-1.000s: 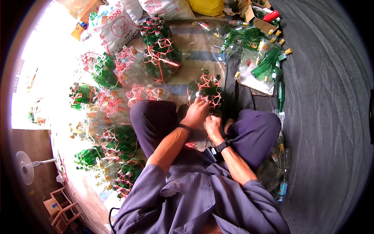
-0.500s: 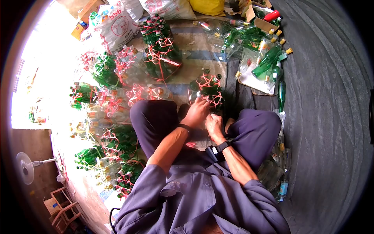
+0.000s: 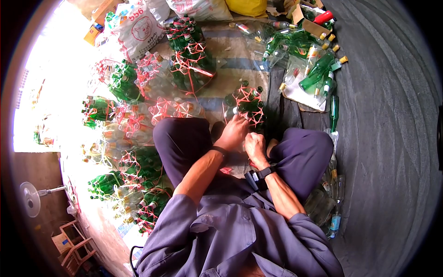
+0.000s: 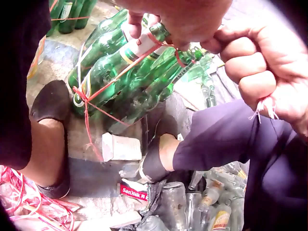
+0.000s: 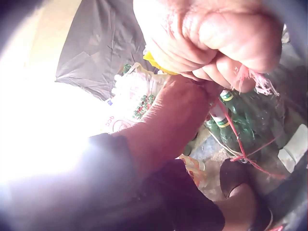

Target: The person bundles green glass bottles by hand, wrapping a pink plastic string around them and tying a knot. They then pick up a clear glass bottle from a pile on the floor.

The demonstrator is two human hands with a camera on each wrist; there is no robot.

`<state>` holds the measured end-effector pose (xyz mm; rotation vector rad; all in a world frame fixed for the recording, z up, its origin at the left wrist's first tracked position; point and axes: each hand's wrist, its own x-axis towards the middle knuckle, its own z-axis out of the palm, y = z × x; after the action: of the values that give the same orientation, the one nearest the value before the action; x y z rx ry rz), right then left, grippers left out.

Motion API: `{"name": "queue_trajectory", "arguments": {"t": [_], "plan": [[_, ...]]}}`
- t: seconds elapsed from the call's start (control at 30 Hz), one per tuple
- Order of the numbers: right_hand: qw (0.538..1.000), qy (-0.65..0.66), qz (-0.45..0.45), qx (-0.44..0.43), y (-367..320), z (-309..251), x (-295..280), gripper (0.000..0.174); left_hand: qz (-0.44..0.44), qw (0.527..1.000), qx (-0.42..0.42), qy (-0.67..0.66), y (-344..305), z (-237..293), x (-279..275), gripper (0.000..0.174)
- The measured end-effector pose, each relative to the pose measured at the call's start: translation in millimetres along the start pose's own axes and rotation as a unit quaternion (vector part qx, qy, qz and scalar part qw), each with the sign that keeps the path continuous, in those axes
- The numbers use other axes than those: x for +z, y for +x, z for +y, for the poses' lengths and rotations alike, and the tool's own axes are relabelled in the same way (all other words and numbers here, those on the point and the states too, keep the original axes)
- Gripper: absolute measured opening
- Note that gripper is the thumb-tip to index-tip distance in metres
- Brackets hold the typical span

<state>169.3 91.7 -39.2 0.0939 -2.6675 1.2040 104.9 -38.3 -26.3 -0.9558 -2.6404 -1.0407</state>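
Note:
Between the person's knees a bundle of green glass bottles (image 3: 251,102) stands tied with pink plastic string (image 4: 126,66). In the left wrist view the bottles look tilted, and string crosses their sides and necks. The left hand (image 3: 234,131) bends over the near bottle necks, its fingers curled on the string there; its fingertips are partly hidden behind a neck. Close beside it, the right hand (image 3: 255,147) is a tight fist that grips pink string, whose frayed ends (image 5: 256,81) stick out of it. In the left wrist view the two hands (image 4: 262,67) meet near the bottle tops.
Several tied bundles of green and clear bottles (image 3: 124,83) stand along the left. Loose bottles (image 3: 318,69) lie at the back right near a carton (image 3: 307,23). Stuffed sacks (image 3: 143,32) line the back. A white block-like piece (image 4: 121,147) lies by the feet, near loose pink string (image 4: 33,197).
The right fist has shifted slightly up and to the right. The left hand stays over the bottle necks, and the bundle keeps its place.

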Motion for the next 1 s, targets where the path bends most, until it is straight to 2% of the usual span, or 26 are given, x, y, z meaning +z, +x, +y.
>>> {"name": "queue_trajectory", "arguments": {"t": [0.13, 0.17, 0.33, 0.4, 0.43, 0.47, 0.53, 0.6, 0.73, 0.87, 0.93, 1.0], "plan": [[0.991, -0.104, -0.019, -0.086, 3.5, -2.1, -7.2, 0.024, 0.003, 1.000, 0.013, -0.014, 4.5, -2.7, 1.2, 0.004], [0.991, -0.103, -0.019, -0.085, 4.5, -6.7, -10.0, 0.024, 0.008, 1.000, 0.014, -0.021, 4.6, -2.5, 0.9, 0.004], [0.997, 0.042, -0.003, 0.062, 9.8, -27.8, -20.2, 0.027, 0.011, 1.000, 0.009, -0.014, 7.0, -1.7, 0.7, 0.005], [0.995, 0.054, 0.006, 0.087, 12.0, -22.4, -14.7, 0.028, -0.044, 0.999, -0.016, 0.009, 5.6, -3.6, 0.1, 0.007], [0.992, 0.066, 0.016, 0.110, 12.8, -18.6, -11.2, 0.029, -0.044, 0.999, -0.017, 0.009, 5.8, -4.6, 1.2, 0.007], [0.991, 0.066, 0.015, 0.111, 13.0, -14.7, -8.3, 0.029, -0.034, 0.999, -0.013, 0.007, 6.3, -5.4, 2.6, 0.002], [0.984, 0.093, 0.002, 0.152, 14.1, -10.4, -5.8, 0.029, -0.024, 1.000, -0.009, 0.004, 7.9, -4.7, 2.5, 0.004], [0.984, 0.095, 0.006, 0.151, 15.1, -9.5, -5.8, 0.029, 0.003, 1.000, -0.011, -0.015, 8.6, -5.2, 4.7, 0.006], [0.978, 0.125, 0.007, 0.164, 17.8, -16.8, -10.7, 0.029, -0.010, 1.000, 0.010, -0.012, 10.7, -11.9, 8.8, 0.008], [0.976, 0.138, 0.011, 0.168, 27.4, -27.3, -18.1, 0.028, -0.027, 0.999, -0.034, -0.027, 16.5, -5.5, 3.0, 0.006], [0.989, 0.120, 0.033, 0.082, 35.3, -26.4, -19.2, 0.026, -0.027, 0.997, -0.059, -0.032, 15.4, -4.9, 5.7, 0.005], [0.995, 0.081, 0.022, 0.058, 39.2, -23.2, -21.0, 0.025, -0.012, 0.998, -0.063, -0.024, 16.3, -3.8, 5.6, 0.003]]}}
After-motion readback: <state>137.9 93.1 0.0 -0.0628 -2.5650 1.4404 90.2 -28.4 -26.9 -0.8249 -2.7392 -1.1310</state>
